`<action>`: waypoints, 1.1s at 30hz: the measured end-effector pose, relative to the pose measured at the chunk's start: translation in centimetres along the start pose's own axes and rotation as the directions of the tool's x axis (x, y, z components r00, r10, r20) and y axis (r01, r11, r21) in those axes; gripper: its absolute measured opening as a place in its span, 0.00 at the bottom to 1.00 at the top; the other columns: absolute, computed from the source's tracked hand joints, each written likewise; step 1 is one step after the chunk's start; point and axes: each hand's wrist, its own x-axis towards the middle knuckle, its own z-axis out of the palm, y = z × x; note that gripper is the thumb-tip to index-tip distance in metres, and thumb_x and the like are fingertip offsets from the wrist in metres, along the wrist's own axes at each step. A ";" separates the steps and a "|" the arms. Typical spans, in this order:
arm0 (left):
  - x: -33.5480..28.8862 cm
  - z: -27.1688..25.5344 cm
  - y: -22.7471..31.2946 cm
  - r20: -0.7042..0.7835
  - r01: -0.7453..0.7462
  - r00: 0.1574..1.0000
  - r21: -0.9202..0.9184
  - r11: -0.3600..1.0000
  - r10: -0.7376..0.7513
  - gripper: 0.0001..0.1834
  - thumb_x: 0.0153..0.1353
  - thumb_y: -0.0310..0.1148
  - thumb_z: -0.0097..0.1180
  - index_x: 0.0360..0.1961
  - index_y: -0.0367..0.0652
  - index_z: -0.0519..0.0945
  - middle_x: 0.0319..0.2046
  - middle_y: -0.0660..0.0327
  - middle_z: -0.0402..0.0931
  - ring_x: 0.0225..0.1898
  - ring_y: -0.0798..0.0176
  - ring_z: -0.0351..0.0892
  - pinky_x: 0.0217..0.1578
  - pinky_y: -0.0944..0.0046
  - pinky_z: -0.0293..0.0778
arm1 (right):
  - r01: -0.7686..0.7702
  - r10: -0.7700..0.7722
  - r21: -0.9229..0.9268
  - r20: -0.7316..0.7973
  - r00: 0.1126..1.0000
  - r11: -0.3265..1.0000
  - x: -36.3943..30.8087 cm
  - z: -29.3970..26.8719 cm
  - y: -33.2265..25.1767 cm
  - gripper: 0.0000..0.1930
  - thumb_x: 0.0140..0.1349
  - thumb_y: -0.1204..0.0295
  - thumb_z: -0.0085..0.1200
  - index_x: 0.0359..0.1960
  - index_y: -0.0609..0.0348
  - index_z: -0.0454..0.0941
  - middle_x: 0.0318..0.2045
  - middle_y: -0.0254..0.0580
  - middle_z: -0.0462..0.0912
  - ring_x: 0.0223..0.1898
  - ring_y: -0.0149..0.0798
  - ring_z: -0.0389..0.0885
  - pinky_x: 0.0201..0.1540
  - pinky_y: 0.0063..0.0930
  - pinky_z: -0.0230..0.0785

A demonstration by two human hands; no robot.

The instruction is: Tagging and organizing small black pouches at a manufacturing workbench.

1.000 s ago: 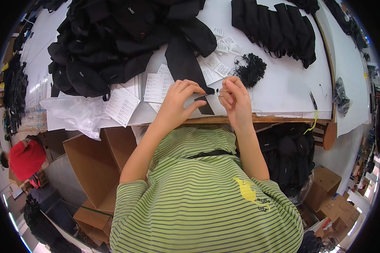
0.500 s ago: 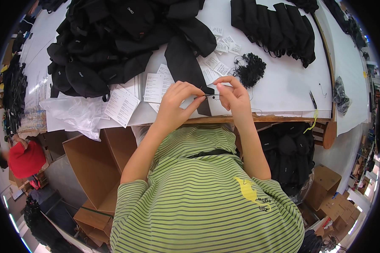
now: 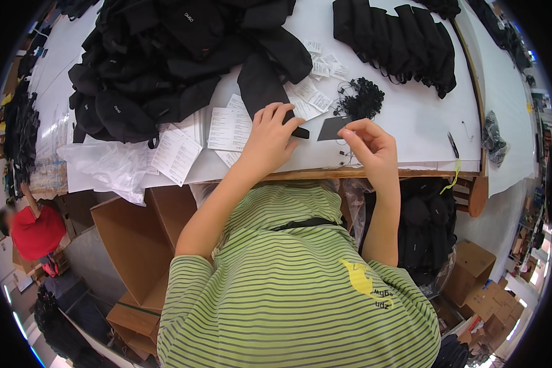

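A black fabric pouch [image 3: 260, 83] lies across the table's front middle, its near end under my left hand [image 3: 270, 141]. That hand's fingers curl over the pouch, with a dark end poking out between fingers and thumb. Off to the right, my right hand [image 3: 374, 147] pinches a flat dark grey hang tag [image 3: 332, 129] at its right edge, apart from the pouch. Thin black strings with small beads [image 3: 345, 155] dangle under the tag. Just beyond it sits a tangled bundle of black tag strings [image 3: 363, 98].
A heap of black pouches and caps [image 3: 147, 67] covers the table's left. Printed sheets [image 3: 178, 156] and clear plastic [image 3: 107, 165] lie before it. White labels [image 3: 316, 98] lie mid-table; stacked black pouches [image 3: 398, 43] stand far right. Small snips [image 3: 453, 145] rest near the front edge.
My hands have drawn apart. The right moved rightward, and the dark tag now shows flat in it. My left hand shifted slightly forward over the pouch's end.
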 end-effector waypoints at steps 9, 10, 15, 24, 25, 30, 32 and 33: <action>-2.8 -2.8 2.9 -0.316 -0.032 0.942 0.251 0.967 0.113 0.18 0.43 0.26 0.64 0.38 0.55 0.84 0.46 0.70 0.74 0.53 0.58 0.65 0.53 0.56 0.55 | 0.094 -0.037 -0.468 0.131 0.991 0.879 -0.3 2.9 -0.1 0.06 0.57 0.71 0.58 0.33 0.57 0.80 0.13 0.35 0.67 0.15 0.28 0.64 0.20 0.24 0.55; -3.4 -3.0 3.1 -0.318 -0.024 0.942 0.256 0.966 0.108 0.18 0.43 0.26 0.64 0.38 0.55 0.84 0.46 0.70 0.74 0.53 0.58 0.65 0.53 0.56 0.55 | 0.162 -0.094 -0.469 0.165 0.982 0.868 -0.3 4.0 -0.1 0.06 0.56 0.70 0.58 0.33 0.57 0.80 0.14 0.38 0.68 0.14 0.32 0.65 0.20 0.25 0.56; -5.2 -4.6 3.6 -0.488 0.233 0.851 0.013 0.972 -0.197 0.13 0.43 0.31 0.68 0.34 0.51 0.84 0.33 0.70 0.72 0.40 0.63 0.64 0.47 0.60 0.54 | 0.325 -0.242 -0.378 0.251 0.937 0.867 -0.2 7.0 -0.5 0.05 0.55 0.71 0.59 0.32 0.55 0.81 0.18 0.36 0.75 0.16 0.33 0.70 0.20 0.26 0.61; -5.7 -6.1 3.9 -0.340 0.286 0.881 -0.174 0.942 -0.330 0.07 0.49 0.26 0.65 0.31 0.42 0.82 0.28 0.66 0.74 0.36 0.64 0.67 0.42 0.65 0.61 | 0.484 -0.370 -0.364 0.340 0.864 0.796 -0.2 7.4 -0.1 0.05 0.55 0.73 0.59 0.34 0.55 0.80 0.19 0.34 0.76 0.19 0.33 0.75 0.22 0.25 0.65; -5.6 -6.1 3.8 -0.372 0.248 0.881 -0.161 0.955 -0.291 0.06 0.50 0.25 0.63 0.31 0.40 0.82 0.29 0.65 0.75 0.37 0.65 0.68 0.41 0.66 0.62 | 0.441 -0.333 -0.321 0.339 0.880 0.838 -0.3 7.4 0.0 0.06 0.57 0.73 0.58 0.36 0.56 0.79 0.19 0.33 0.75 0.20 0.30 0.75 0.24 0.23 0.65; -5.5 -6.8 4.5 -0.456 0.128 0.771 -0.572 0.810 -0.445 0.04 0.59 0.23 0.57 0.35 0.36 0.77 0.35 0.60 0.77 0.36 0.69 0.73 0.40 0.70 0.67 | -0.054 -0.058 0.374 0.283 0.958 0.926 0.0 6.3 0.1 0.09 0.60 0.77 0.54 0.42 0.59 0.71 0.24 0.32 0.75 0.29 0.25 0.74 0.32 0.16 0.62; -5.5 -7.1 4.9 -0.418 0.090 0.743 -0.711 0.698 -0.522 0.03 0.61 0.23 0.54 0.36 0.35 0.75 0.36 0.58 0.78 0.35 0.70 0.74 0.39 0.71 0.68 | -0.113 -0.071 0.510 0.327 0.942 0.853 0.0 5.7 -0.2 0.10 0.61 0.78 0.52 0.43 0.59 0.69 0.26 0.33 0.75 0.31 0.24 0.73 0.34 0.15 0.60; -5.4 -7.3 5.0 -0.388 0.073 0.758 -0.749 0.659 -0.524 0.05 0.62 0.24 0.54 0.37 0.34 0.74 0.36 0.57 0.77 0.35 0.70 0.74 0.40 0.71 0.69 | -0.167 -0.031 0.542 0.338 0.941 0.824 -0.1 5.5 -0.6 0.10 0.60 0.78 0.53 0.41 0.58 0.68 0.27 0.33 0.74 0.32 0.26 0.71 0.35 0.17 0.60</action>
